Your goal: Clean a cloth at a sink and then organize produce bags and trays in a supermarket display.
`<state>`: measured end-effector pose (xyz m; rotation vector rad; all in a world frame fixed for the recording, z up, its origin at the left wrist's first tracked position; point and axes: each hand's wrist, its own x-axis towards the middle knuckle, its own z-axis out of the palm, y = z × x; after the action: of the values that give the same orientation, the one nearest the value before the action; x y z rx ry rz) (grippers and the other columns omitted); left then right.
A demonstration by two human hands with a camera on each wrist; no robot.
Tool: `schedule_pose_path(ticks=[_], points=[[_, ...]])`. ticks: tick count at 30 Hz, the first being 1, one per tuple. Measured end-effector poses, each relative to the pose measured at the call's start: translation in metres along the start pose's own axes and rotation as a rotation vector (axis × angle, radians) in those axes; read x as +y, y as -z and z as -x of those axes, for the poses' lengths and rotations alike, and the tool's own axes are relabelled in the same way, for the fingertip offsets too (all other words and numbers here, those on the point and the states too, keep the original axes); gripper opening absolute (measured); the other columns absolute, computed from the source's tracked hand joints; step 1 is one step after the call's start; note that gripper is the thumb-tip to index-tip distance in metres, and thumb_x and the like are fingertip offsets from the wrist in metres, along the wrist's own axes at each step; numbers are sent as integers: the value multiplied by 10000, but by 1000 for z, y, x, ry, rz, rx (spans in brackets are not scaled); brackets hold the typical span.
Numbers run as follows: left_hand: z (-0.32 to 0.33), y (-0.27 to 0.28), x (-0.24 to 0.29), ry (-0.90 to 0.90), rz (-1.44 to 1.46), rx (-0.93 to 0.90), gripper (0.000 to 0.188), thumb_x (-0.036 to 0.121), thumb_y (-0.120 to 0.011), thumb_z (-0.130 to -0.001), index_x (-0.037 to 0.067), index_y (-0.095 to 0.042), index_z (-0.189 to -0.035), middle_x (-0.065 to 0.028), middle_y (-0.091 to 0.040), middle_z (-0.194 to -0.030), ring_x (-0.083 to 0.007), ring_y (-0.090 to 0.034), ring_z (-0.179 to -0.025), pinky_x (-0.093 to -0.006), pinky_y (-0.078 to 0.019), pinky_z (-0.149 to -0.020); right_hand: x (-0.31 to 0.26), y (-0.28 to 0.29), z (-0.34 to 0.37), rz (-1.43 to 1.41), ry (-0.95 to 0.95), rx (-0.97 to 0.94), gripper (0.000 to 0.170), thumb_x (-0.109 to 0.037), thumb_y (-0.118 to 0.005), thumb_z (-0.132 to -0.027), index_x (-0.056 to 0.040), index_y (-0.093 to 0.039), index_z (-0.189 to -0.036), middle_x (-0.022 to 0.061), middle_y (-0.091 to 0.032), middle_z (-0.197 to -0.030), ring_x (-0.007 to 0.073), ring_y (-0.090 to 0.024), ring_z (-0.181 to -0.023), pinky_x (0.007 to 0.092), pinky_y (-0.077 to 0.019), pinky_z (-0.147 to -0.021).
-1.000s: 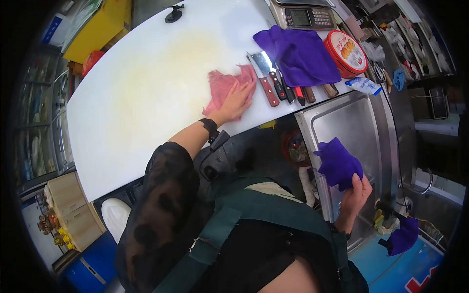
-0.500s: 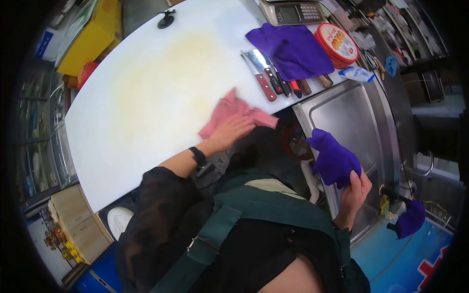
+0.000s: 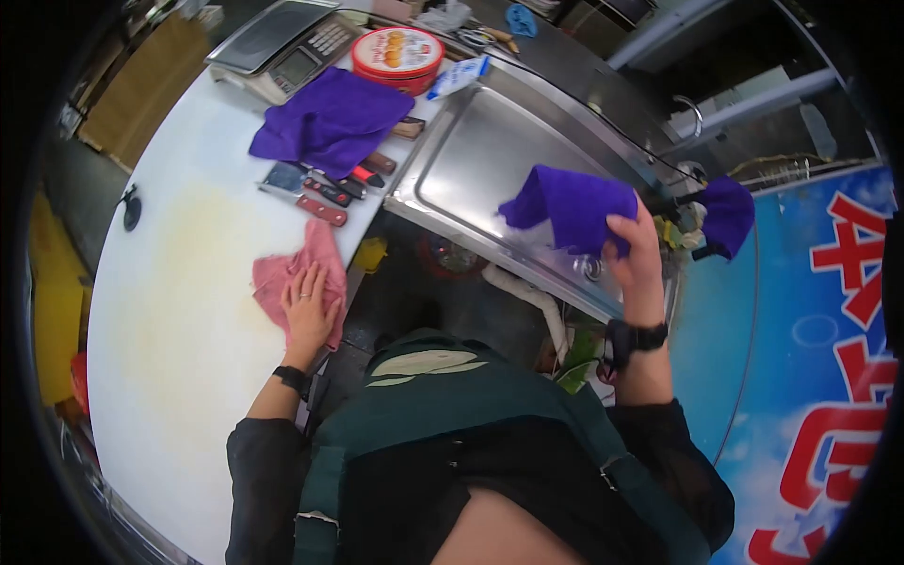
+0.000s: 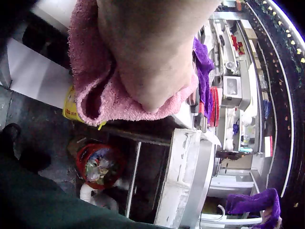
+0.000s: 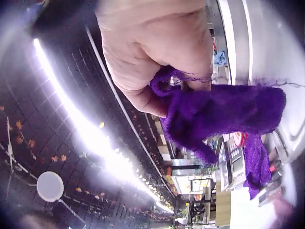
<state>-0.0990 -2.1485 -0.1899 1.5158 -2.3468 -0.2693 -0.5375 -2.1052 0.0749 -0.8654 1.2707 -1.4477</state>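
My left hand [image 3: 309, 306] lies with fingers spread on a pink cloth [image 3: 273, 276], near the edge of the white table [image 3: 169, 377]. Part of that pink cloth [image 4: 86, 57] bunches into a fold beside the hand in the left wrist view. Over the steel sink [image 3: 461, 141], my right hand [image 3: 642, 252] pinches a purple cloth [image 3: 574, 209] between thumb and fingers. The purple cloth [image 5: 228, 109] hangs in folds from the grip in the right wrist view.
Several knives [image 3: 323, 211] lie beyond the pink cloth, partly under another purple cloth [image 3: 330, 113]. A red round tin [image 3: 397, 58], a scale [image 3: 292, 64] and a blue-white packet [image 3: 459, 77] stand behind. Another purple cloth [image 3: 730, 217] hangs beyond the sink.
The head view has swung to the right. My right hand has lifted the purple cloth farther over the sink. My left hand first drew the pink cloth toward the table edge, then moved it toward the knives.
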Motion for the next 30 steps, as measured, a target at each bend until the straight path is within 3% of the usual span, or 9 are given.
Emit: schedule_pose_path(ticks=[3, 5, 10, 16, 20, 25, 27, 28, 30], points=[[1, 0, 5, -9, 5, 15, 661, 258, -667, -763, 115, -418, -1359, -66, -385, -1428, -266, -313, -1325, -462, -166, -1089, -11, 30, -32, 44, 119, 22, 308, -6, -608, -791, 21, -576, -1096, 67, -632, -975, 135, -624, -846, 245, -509, -743], [-1, -1, 7, 4, -13, 35, 665, 222, -679, -746, 106, -425, -1350, -75, -392, -1422, -270, -319, -1321, -455, -171, -1090, -25, 54, -53, 105, 30, 34, 267, -2, -584, -817, 18, -591, -1083, 52, -641, -944, 121, -627, -805, 236, -513, -719], [-3, 2, 15, 44, -36, 32, 673, 204, -683, -730, 108, -429, -1345, -76, -393, -1422, -271, -323, -1320, -451, -176, -1095, -54, 81, -114, 265, 63, -46, 248, -25, -552, -867, 20, -594, -1107, 61, -651, -972, 128, -630, -851, 246, -517, -767], [-11, 4, 23, 111, -38, -39, 706, 175, -704, -698, 117, -428, -1345, -79, -381, -1433, -285, -307, -1334, -446, -168, -1110, -45, 110, -236, 38, -72, -200, 310, -35, -522, -909, 12, -542, -1215, 79, -638, -1071, 154, -633, -926, 273, -520, -830], [-18, 9, 45, 249, -70, -32, 767, 159, -715, -657, 134, -417, -1363, -83, -327, -1471, -285, -278, -1355, -473, -145, -1112, -61, 111, -311, -40, 32, -317, 337, -36, -533, -909, 2, -520, -1244, 82, -628, -1106, 153, -620, -978, 275, -508, -865], [-10, -3, 59, 470, -129, 101, 827, 172, -731, -632, 151, -391, -1385, -117, -259, -1500, -349, -229, -1366, -489, -165, -1104, -44, 154, -388, 228, -3, -279, 394, -68, -573, -895, -54, -503, -1282, 49, -635, -977, 103, -612, -673, 255, -477, -475], [-3, -7, 60, 547, -72, 158, 839, 184, -743, -636, 157, -379, -1392, -135, -239, -1503, -388, -211, -1362, -508, -204, -1089, -4, 192, -419, 388, -54, -209, 411, -39, -614, -845, -19, -527, -1247, 77, -644, -987, 159, -632, -731, 302, -520, -580], [3, -9, 63, 561, -87, 153, 839, 184, -743, -636, 157, -379, -1392, -135, -239, -1503, -388, -211, -1362, -508, -204, -1089, 70, 249, -458, 766, 128, -18, 415, -23, -667, -773, 11, -577, -1177, 110, -657, -1003, 194, -640, -841, 315, -518, -737], [12, -18, 54, 757, -163, 95, 836, 209, -740, -681, 158, -343, -1415, -152, -233, -1501, -406, -230, -1348, -525, -239, -1072, 99, 277, -464, 815, 110, 50, 478, -73, -724, -714, 19, -586, -1162, 153, -660, -1039, 228, -630, -946, 329, -485, -844]])
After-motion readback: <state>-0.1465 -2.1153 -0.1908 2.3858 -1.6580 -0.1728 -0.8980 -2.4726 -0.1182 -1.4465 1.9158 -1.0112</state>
